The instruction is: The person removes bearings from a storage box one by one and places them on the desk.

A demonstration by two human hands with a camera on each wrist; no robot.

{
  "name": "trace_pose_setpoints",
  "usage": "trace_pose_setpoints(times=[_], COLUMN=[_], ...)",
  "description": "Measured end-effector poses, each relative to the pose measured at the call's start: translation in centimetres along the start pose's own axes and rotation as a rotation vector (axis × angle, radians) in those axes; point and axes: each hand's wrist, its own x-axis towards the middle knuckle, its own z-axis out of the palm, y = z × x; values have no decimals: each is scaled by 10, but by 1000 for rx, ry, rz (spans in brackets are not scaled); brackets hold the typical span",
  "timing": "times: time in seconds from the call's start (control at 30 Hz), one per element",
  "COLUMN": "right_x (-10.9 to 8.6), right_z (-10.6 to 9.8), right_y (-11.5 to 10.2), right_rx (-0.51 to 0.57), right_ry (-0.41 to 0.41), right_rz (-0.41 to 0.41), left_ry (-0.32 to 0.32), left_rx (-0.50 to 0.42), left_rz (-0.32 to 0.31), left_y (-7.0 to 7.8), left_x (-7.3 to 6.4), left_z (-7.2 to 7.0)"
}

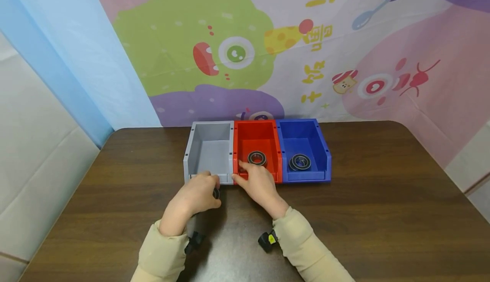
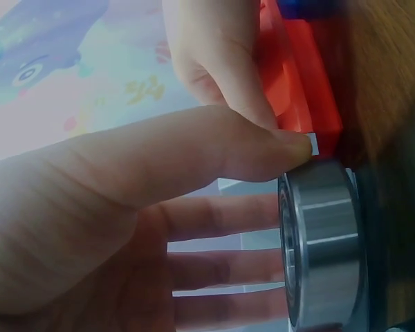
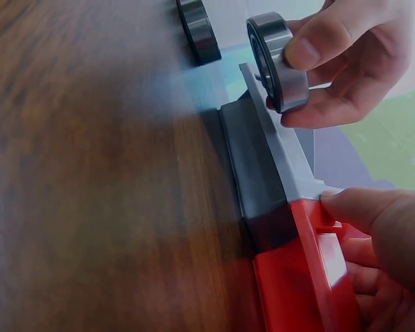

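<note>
In front of the grey bin (image 1: pixel 212 154), my left hand (image 1: pixel 197 192) holds a ball bearing (image 2: pixel 325 245) on edge between thumb and fingers. Its shiny steel outer ring faces the left wrist camera, and the right wrist view shows the bearing (image 3: pixel 280 62) over the grey front lip. My right hand (image 1: pixel 260 184) grips the front left corner of the red bin (image 3: pixel 297 290). The thumb lies on the rim where red meets grey, with the fingers bent inside. Behind these fingers a bearing (image 1: pixel 257 158) lies flat in the red bin.
The blue bin (image 1: pixel 304 139) adjoins the red one on the right and has bearings (image 1: pixel 300 162) near its front. Another bearing (image 3: pixel 199 31) is on the brown table (image 1: pixel 383 214), beyond the left hand's bearing. A cartoon-printed cloth (image 1: pixel 245 27) hangs behind the bins.
</note>
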Motion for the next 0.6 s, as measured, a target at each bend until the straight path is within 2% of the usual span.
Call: trace_pose_setpoints(times=[0.6], right_x=[0], right_z=[0], right_y=[1], right_rx=[4], right_ry=[13], right_rz=[-15], left_ry=[-96], left_rx=[-51], left_rz=[-3], left_y=[0], left_x=[5], left_z=[6])
